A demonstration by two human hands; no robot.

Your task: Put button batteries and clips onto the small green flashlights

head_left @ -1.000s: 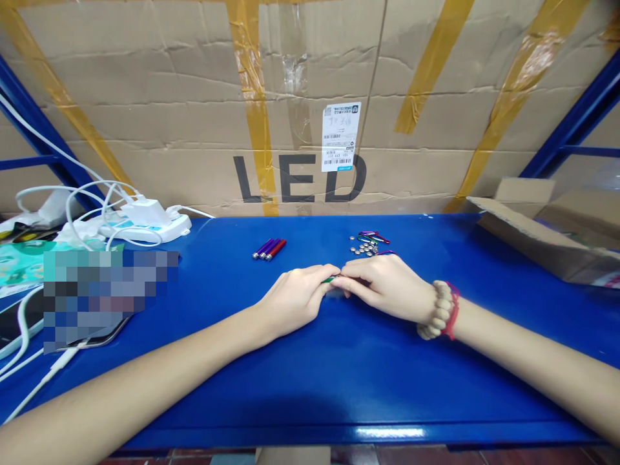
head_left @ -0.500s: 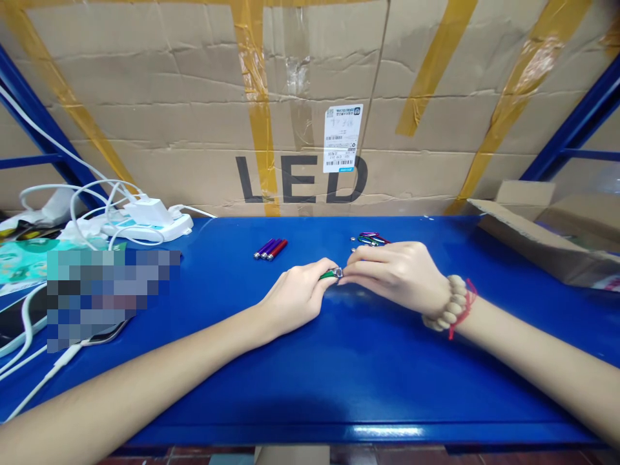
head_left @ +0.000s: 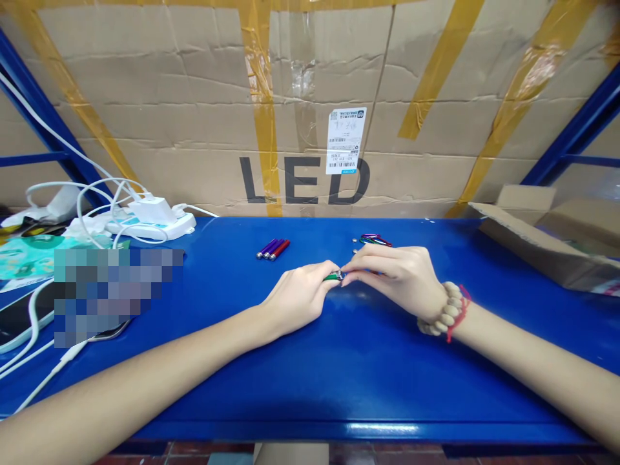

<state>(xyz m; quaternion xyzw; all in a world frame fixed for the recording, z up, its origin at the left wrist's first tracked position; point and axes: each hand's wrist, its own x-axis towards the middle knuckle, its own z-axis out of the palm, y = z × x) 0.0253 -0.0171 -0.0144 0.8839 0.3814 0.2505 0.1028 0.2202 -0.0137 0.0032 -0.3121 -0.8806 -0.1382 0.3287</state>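
Observation:
My left hand (head_left: pixel 296 298) is closed around a small green metal tube (head_left: pixel 331 278), with the tube's silver end pointing to the right. At that end, the fingers of my right hand (head_left: pixel 394 272) are pinched together, touching or almost touching it. Whatever they pinch is too small to make out. Behind the left hand, two purple tubes and a red tube (head_left: pixel 279 250) lie side by side, silver ends toward me. Partly hidden beyond the right hand is a small pile of coloured metal pieces (head_left: pixel 372 240), with two small round silver bits (head_left: pixel 354 240) beside it.
The blue table (head_left: pixel 300 381) backs onto a large taped cardboard box (head_left: pixel 194 129). On the left are a white power strip (head_left: pixel 177 227) with tangled cables, a green packet (head_left: pixel 26 258) and a blurred-out area. An open carton (head_left: pixel 527 252) stands at the right.
My right fingers have shifted slightly at the tube's silver end, covering more of it. My left hand keeps its hold. The whole view has moved a little.

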